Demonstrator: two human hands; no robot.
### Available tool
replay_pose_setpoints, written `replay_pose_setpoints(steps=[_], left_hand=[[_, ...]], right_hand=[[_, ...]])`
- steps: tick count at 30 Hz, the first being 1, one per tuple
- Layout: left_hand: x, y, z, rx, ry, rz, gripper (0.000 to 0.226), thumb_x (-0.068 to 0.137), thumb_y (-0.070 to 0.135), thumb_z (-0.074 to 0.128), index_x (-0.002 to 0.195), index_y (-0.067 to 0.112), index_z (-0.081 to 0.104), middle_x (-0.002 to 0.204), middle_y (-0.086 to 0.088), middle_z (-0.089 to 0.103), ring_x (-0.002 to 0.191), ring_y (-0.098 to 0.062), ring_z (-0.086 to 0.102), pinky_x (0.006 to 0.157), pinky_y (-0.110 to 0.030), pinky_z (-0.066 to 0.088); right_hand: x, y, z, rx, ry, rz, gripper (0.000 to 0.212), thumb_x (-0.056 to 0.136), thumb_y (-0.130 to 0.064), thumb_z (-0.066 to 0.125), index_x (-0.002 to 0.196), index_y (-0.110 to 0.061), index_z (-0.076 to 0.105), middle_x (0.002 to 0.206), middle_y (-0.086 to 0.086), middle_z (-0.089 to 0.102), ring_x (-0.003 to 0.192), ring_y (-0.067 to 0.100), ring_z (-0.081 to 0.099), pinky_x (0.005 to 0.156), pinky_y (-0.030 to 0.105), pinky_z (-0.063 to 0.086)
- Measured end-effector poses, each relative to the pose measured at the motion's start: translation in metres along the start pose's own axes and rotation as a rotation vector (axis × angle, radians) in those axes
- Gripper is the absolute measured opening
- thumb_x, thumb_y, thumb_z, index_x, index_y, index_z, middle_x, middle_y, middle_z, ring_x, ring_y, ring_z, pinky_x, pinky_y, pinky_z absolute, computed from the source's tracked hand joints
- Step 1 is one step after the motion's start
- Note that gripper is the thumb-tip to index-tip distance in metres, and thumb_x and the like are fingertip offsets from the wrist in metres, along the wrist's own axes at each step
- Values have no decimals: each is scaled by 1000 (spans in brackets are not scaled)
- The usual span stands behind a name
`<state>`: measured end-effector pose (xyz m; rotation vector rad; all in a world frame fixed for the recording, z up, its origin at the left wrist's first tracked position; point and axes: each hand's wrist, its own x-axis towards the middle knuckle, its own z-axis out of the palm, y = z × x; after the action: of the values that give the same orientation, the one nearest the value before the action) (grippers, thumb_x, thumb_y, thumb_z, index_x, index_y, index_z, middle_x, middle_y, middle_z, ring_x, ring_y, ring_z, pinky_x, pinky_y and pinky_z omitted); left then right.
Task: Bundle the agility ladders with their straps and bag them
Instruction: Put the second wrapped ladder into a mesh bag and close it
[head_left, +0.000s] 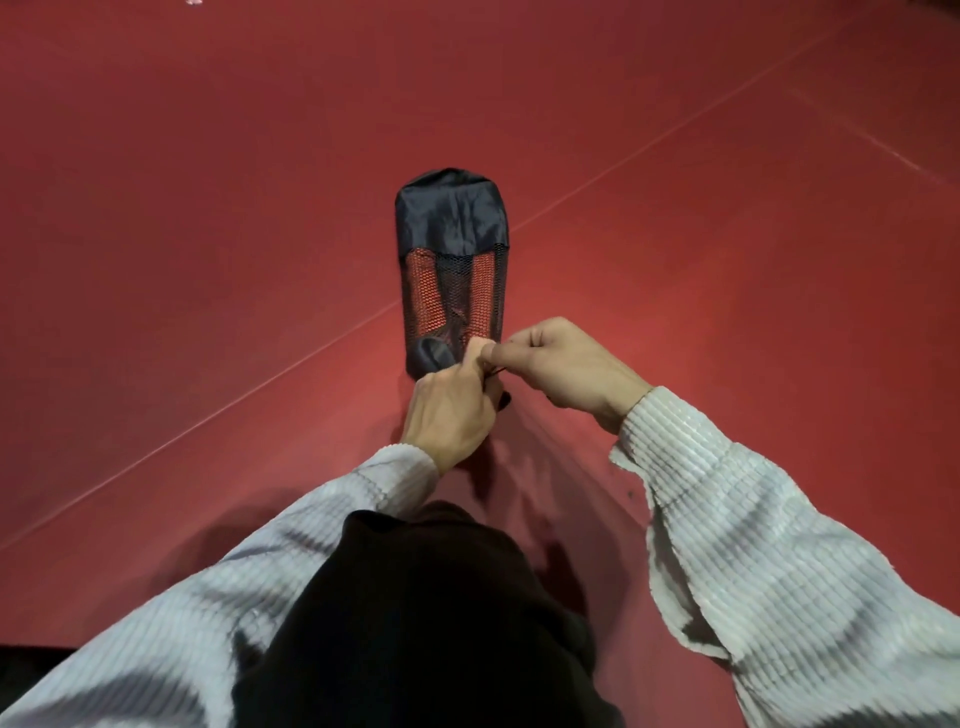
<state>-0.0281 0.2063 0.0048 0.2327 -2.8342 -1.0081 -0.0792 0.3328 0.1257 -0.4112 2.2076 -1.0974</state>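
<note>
Red floor (208, 208) underneath; bagged ladders (428, 291) showing through black mesh bag (452, 223); left hand (452, 410) and right hand (566, 364) fingers pinching drawstring (497, 370) at its mouth.

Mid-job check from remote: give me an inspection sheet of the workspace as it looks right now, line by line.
Surface: red floor mat with thin pale seam lines.
Job's things: black fabric-and-mesh carry bag lying flat; orange ladder rungs show through the mesh.
Clutter: nothing seen.
Grippers: left hand and right hand both pinch at the bag's near opening, fingers curled.
Cables: thin black drawstring between the hands.
Surroundings: pale ribbed sleeves and dark clothing at the bottom of the view.
</note>
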Motion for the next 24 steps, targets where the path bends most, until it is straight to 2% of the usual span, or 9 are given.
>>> replay_pose_setpoints(steps=[5,7,9,11,13,14,20,22,24], left_hand=[[5,-32,21,81,61,149,28,104,30,51,118,14,69,121,0,66,127,-35,52,109,-43,31],[7,-46,25,114,-56,83,55,105,48,29,133,21,67,143,4,59,150,-30,33,125,-52,15],[11,-49,26,93,-142,32,67,103,57,12,146,32,57,157,10,47,157,-24,19,128,-52,4],[13,-46,27,26,-187,3,56,106,56,20,139,35,59,150,7,53,151,-28,32,124,-56,19],[10,-42,24,-77,-215,-74,37,109,49,33,113,27,64,120,-3,67,123,-34,58,102,-49,44],[7,-42,22,-119,-196,-105,34,109,46,37,105,23,63,109,-6,69,110,-36,63,89,-44,47],[6,-57,12,-479,5,-480,44,110,33,42,75,13,57,75,-3,65,76,-28,59,64,-34,36],[6,-69,17,-580,6,-601,50,108,44,43,83,8,67,82,-8,73,79,-30,68,71,-38,51],[5,-83,25,-716,-5,-681,47,106,44,47,89,8,71,85,-10,76,80,-30,71,78,-39,56]], right_hand=[[-2,-3,3,213,50,-20,66,103,-25,60,37,-23,54,40,-15,39,36,2,25,41,21,16],[-4,-6,2,287,81,-45,64,101,-22,64,39,-22,46,43,-15,36,37,2,24,40,20,16],[-8,-11,5,347,95,-71,59,99,-17,64,45,-23,42,44,-12,34,37,2,24,38,17,19],[-9,-11,11,448,130,-67,51,98,-15,64,54,-23,40,48,-10,31,39,2,25,38,16,20],[-3,-7,14,526,193,-62,44,98,-17,63,60,-24,41,53,-8,30,43,5,24,40,20,18],[5,-2,12,501,221,-71,43,98,-19,63,61,-24,42,53,-8,30,44,7,23,41,22,17],[65,58,22,21,356,84,28,86,-40,66,72,-21,50,58,-1,50,53,18,43,58,35,39],[91,95,38,-2,339,244,36,76,-54,65,75,-19,54,64,0,61,62,23,54,69,45,52],[112,123,55,110,306,420,77,59,-77,68,102,-13,65,88,6,70,79,25,60,81,49,54]])
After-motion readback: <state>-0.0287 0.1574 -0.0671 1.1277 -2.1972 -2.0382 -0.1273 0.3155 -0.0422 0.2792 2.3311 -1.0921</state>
